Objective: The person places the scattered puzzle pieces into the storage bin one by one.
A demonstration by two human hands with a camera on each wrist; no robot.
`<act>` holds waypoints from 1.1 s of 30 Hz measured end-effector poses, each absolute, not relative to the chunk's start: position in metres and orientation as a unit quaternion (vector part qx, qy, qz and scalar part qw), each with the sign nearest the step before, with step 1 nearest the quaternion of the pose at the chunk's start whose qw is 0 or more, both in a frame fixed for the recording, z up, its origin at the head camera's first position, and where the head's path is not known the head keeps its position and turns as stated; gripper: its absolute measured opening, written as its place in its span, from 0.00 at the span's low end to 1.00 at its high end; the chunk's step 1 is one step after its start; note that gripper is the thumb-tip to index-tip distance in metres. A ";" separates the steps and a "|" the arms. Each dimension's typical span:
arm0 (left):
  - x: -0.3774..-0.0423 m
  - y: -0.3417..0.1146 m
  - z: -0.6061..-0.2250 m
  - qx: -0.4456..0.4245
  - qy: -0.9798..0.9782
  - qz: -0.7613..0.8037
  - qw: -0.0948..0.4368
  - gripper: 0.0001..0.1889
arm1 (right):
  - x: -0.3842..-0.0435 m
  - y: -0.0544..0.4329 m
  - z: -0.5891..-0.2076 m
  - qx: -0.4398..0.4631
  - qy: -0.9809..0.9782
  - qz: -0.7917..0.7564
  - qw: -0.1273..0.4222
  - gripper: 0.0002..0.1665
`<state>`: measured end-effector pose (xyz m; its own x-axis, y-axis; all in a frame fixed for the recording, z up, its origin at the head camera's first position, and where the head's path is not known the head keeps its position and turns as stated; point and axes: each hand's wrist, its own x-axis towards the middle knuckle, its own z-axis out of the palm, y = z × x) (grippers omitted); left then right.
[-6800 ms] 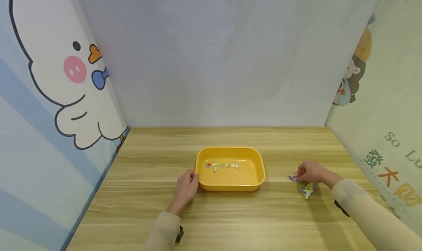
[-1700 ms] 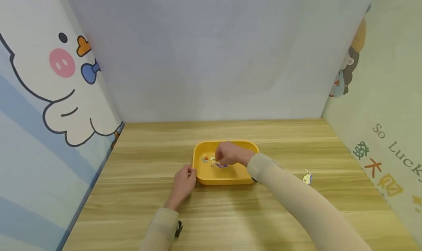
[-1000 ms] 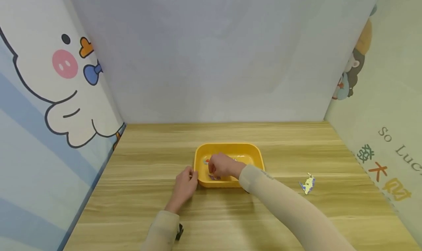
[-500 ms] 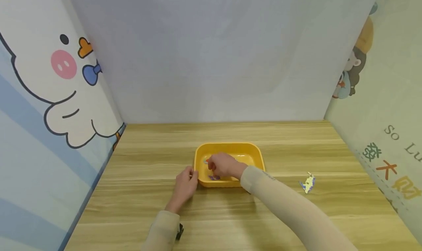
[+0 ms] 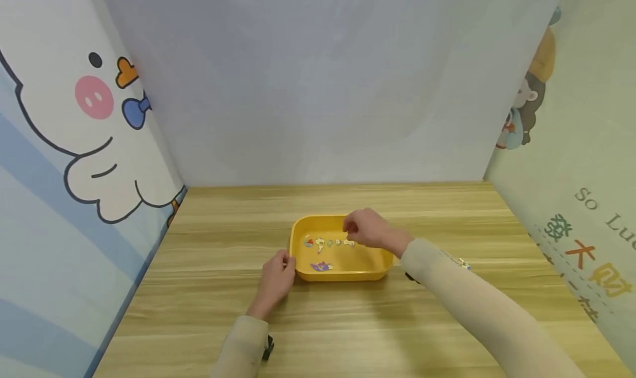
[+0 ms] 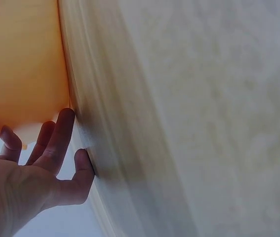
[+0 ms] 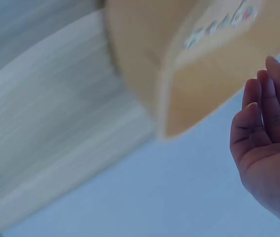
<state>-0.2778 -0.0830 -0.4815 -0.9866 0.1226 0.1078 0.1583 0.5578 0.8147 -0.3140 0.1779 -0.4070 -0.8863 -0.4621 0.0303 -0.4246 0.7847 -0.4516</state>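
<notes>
My left hand (image 5: 278, 276) grips the left front corner of a yellow tray (image 5: 348, 277). In the left wrist view its fingertips press on the tray's outer wall (image 6: 28, 74). Inside the tray lies a row of several small flat printed pieces, a cream one (image 5: 320, 244) among them. A purple flat piece (image 5: 321, 266) lies alone in front of that row, toward the left. My right hand (image 5: 370, 228) hovers over the tray's back right part, its fingers loosely bent. Nothing shows between those fingers in the right wrist view, where the hand (image 7: 270, 133) is beside the tray.
A cream and blue flat piece (image 5: 463, 264) lies on the wooden table (image 5: 238, 223) right of the tray, partly hidden by my right sleeve (image 5: 477, 295). A pale cloth wall (image 5: 318, 91) stands behind the table, with printed cloths at both sides.
The purple piece, earlier on the table at the right, now lies in the tray, released. My right hand has lifted and moved right and back. My left hand stays on the tray.
</notes>
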 end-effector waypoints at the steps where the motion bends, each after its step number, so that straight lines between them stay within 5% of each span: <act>1: -0.278 -0.083 -0.481 -0.079 -0.883 -0.462 0.017 0.08 | -0.313 0.189 -0.406 -0.228 0.946 -0.231 0.028 0.06; 14: -0.279 -0.082 -0.484 -0.075 -0.887 -0.455 0.014 0.09 | -0.291 0.291 -0.409 -0.192 0.944 -0.266 -0.022 0.04; 21: -0.279 -0.084 -0.486 -0.075 -0.886 -0.456 0.020 0.09 | -0.279 0.320 -0.416 -0.156 0.964 -0.207 0.057 0.06; 27: -0.279 -0.082 -0.484 -0.075 -0.887 -0.456 0.014 0.09 | -0.265 0.352 -0.417 -0.135 0.960 -0.182 0.165 0.14; 33: -0.280 -0.080 -0.484 -0.072 -0.888 -0.455 0.007 0.09 | -0.251 0.379 -0.421 -0.062 0.959 -0.181 0.208 0.24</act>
<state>-0.2801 -0.0796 -0.4838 -0.9894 0.1216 0.0789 0.1351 0.5763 0.8060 -0.2507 0.3792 -0.4214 -0.9055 -0.1953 -0.3767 -0.0443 0.9264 -0.3740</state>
